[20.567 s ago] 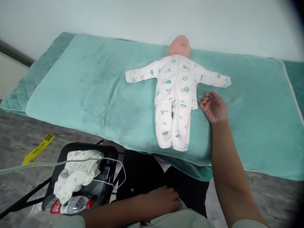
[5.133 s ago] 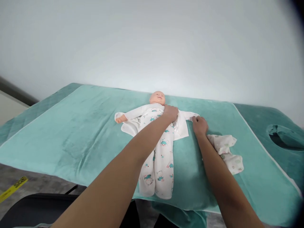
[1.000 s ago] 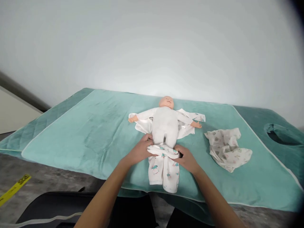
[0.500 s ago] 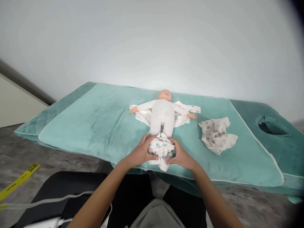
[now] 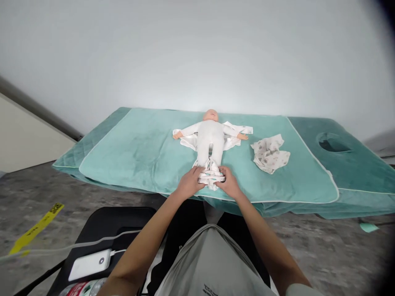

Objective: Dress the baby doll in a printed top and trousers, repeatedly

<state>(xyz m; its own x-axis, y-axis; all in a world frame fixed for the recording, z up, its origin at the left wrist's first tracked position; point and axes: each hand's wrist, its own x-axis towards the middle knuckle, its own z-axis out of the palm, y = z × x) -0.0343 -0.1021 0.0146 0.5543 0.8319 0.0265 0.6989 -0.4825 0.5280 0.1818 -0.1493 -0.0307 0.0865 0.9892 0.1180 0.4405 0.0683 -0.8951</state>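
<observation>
A baby doll in white lies on its back with its head toward the wall and arms spread. Bunched around its lower legs is a white printed baby garment, probably pants. My left hand is closed on the garment's left side, thumb toward me. On the opposite side my right hand grips the same cloth, its fingers partly hidden. The doll's feet are hidden in the folds. Under the doll's back and arms, a white printed baby top lies spread open.
Another printed baby garment lies crumpled to the right on the green padded bed. The bed has a face hole at right. On a black chair at lower left are a white power bank with a cable and a bottle.
The view has shifted, showing more of the chair and my shirt. The garment between my hands is bunched more tightly around the doll's lower legs. Both hands keep their hold.
</observation>
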